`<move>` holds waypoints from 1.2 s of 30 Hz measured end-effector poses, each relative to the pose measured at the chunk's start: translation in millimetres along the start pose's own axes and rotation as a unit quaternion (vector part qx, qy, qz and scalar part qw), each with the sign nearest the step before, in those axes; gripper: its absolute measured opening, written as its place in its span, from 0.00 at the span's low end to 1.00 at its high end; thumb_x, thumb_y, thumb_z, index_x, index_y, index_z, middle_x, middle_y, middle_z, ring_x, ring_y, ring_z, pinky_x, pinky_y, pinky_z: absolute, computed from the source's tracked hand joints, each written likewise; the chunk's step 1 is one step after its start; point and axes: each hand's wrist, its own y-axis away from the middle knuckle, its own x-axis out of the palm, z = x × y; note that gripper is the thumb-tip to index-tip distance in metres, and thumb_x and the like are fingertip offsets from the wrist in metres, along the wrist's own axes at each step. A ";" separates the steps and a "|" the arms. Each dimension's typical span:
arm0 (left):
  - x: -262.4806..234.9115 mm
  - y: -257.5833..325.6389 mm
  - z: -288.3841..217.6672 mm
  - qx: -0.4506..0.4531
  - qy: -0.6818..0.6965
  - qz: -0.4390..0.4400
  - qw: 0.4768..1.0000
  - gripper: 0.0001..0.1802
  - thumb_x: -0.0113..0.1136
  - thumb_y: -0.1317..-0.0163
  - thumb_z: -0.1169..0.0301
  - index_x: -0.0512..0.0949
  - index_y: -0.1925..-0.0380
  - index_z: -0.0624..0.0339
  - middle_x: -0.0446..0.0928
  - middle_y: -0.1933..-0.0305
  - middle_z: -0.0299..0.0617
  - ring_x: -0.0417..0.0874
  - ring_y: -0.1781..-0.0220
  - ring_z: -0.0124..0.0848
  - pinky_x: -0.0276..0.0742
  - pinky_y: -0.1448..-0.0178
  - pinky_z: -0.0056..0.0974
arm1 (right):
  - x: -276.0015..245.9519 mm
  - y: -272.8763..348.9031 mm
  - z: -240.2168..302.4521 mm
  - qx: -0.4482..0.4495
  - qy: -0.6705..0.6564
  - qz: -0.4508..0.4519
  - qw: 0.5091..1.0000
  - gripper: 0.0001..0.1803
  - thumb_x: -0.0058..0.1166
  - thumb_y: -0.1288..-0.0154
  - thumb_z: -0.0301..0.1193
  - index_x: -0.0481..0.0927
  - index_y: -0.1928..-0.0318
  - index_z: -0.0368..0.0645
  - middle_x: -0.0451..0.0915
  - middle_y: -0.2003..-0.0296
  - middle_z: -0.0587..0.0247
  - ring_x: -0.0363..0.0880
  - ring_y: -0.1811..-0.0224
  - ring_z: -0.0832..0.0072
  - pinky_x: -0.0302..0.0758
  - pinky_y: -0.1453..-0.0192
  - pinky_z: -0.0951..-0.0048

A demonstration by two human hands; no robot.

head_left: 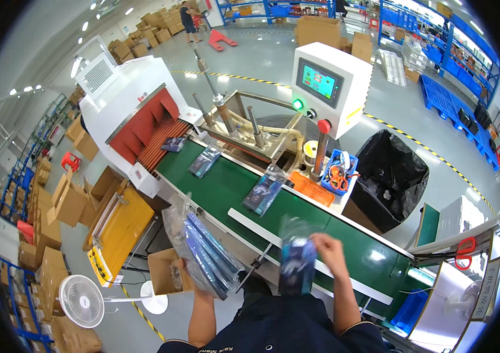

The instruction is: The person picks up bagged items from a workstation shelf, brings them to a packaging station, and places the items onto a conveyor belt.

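Note:
My left hand is closed round a fanned stack of flat blue boxes in loose clear film, left of the belt's near edge. In front of my body, my right hand pinches the upper right of a single dark film-wrapped box, whose loose film stands up at the top. This box is held over the near white rail. On the green conveyor belt lie three more wrapped boxes: a near one, a middle one and a far one by the tunnel mouth.
A white tunnel machine with red curtain strips stands at the belt's far left end. Behind the belt are a control box, an orange tray, a blue bin with scissors and a black-lined bin. A white fan stands lower left.

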 end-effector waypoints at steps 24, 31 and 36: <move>-67.7 106.0 6.0 -0.146 -0.209 -0.255 0.933 0.33 0.53 0.56 0.49 0.71 0.56 0.64 0.77 0.64 0.49 0.79 0.64 0.42 0.77 0.60 0.44 | 18.4 -141.9 -154.3 0.159 0.321 -0.378 0.854 0.13 0.47 0.40 0.39 0.79 0.64 0.44 0.73 0.69 0.47 0.74 0.65 0.51 0.71 0.62 0.55; -57.9 100.5 8.8 -0.201 -0.150 -0.221 0.942 0.33 0.57 0.59 0.54 0.69 0.53 0.65 0.76 0.59 0.51 0.78 0.60 0.43 0.76 0.54 0.44 | 5.4 -141.7 -156.0 0.110 0.278 -0.371 0.879 0.18 0.47 0.39 0.41 0.78 0.63 0.37 0.75 0.68 0.47 0.75 0.65 0.53 0.70 0.61 0.57; -71.0 97.3 4.1 -0.275 -0.189 -0.218 0.917 0.30 0.56 0.59 0.59 0.71 0.55 0.66 0.77 0.61 0.51 0.79 0.61 0.43 0.77 0.56 0.44 | 25.1 -110.1 -113.9 0.037 0.201 -0.245 0.948 0.22 0.46 0.38 0.43 0.75 0.60 0.32 0.77 0.74 0.54 0.75 0.75 0.67 0.71 0.69 0.67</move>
